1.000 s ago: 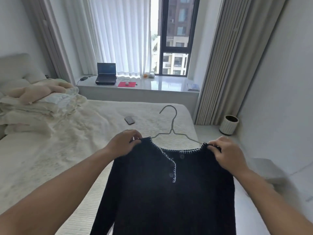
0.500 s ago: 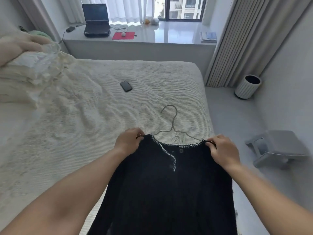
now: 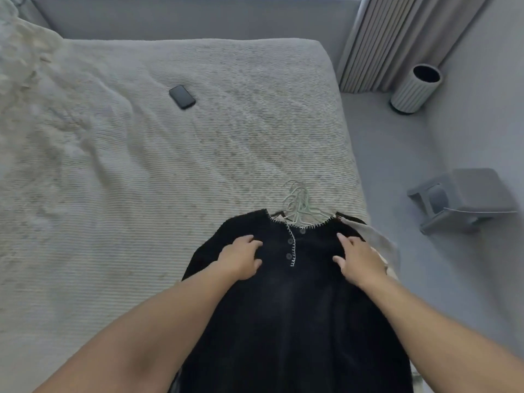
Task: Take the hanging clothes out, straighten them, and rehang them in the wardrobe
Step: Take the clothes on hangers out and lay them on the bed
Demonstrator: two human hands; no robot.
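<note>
A black knit sweater [image 3: 295, 307] with white stitched neckline and dark buttons lies on the near right corner of the bed [image 3: 175, 165]. It sits on a wire hanger, and several pale wire hanger hooks [image 3: 296, 201] stick out above its collar. A light garment [image 3: 378, 245] shows under its right shoulder. My left hand [image 3: 241, 259] rests on the sweater's left chest with fingers loosely bent. My right hand [image 3: 358, 260] presses flat on the right chest, fingers spread. Neither hand grips the cloth.
A black phone [image 3: 182, 96] lies on the bed further back. On the floor at right stand a ribbed white bin [image 3: 415, 90] and a tipped grey stool [image 3: 465, 198]. A pleated curtain [image 3: 397, 38] hangs at the back right. Rumpled bedding [image 3: 25, 66] is piled at the left.
The sweater has come down from the air onto the bed over other hangers. Both hands let go of its shoulders and moved onto its chest. The view tilted downward.
</note>
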